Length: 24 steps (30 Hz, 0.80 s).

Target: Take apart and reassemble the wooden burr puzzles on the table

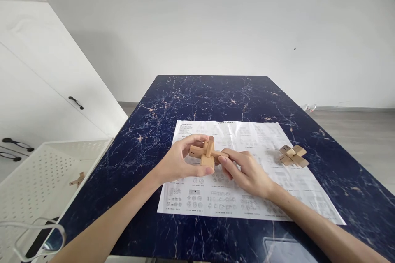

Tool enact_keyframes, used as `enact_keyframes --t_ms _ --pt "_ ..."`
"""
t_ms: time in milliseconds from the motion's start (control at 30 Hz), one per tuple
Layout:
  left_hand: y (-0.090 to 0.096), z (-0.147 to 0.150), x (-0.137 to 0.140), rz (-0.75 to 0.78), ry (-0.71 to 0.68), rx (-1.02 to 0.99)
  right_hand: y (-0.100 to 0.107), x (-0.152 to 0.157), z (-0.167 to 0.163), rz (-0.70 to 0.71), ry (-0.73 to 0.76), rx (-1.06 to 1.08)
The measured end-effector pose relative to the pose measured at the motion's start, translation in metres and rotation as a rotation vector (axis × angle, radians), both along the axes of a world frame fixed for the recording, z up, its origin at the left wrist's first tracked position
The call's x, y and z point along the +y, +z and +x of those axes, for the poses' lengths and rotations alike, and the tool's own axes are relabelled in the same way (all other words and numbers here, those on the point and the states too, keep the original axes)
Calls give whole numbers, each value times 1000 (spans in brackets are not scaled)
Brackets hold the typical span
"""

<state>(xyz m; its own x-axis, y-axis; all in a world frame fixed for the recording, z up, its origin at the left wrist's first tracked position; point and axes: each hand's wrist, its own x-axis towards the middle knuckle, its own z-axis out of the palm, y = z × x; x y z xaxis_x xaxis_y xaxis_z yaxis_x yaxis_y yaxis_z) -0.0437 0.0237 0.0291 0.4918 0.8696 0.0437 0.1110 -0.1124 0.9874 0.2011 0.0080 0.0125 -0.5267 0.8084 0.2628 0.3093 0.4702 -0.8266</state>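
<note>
A wooden burr puzzle (207, 159), made of crossed light-brown sticks, is held above a printed sheet (247, 131). My left hand (180, 158) grips it from the left, with the thumb along the near side and the fingers round the far side. My right hand (247, 170) pinches the stick that juts out to the right between thumb and fingers. Whether that stick is fully seated in the puzzle I cannot tell. Another wooden burr puzzle (293, 155) rests on the right side of the sheet, apart from both hands.
The sheet lies on a dark blue marbled table (210, 94). At the left stand a white perforated basket (52, 164), holding a small wooden piece (77, 178), and a white cabinet (46, 61). A white cable (37, 226) loops at the lower left.
</note>
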Motion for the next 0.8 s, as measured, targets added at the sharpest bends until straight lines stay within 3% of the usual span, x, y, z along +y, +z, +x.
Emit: enact_keyframes --t_ms 267,500,800 --pt "-3 2 -5 -57 -35 66 -2 -1 -2 -154 -49 31" --pt "-6 4 -9 176 13 301 -5 4 2 -354 -58 135" --pt "-4 8 -10 318 12 387 -4 2 1 -356 -19 146"
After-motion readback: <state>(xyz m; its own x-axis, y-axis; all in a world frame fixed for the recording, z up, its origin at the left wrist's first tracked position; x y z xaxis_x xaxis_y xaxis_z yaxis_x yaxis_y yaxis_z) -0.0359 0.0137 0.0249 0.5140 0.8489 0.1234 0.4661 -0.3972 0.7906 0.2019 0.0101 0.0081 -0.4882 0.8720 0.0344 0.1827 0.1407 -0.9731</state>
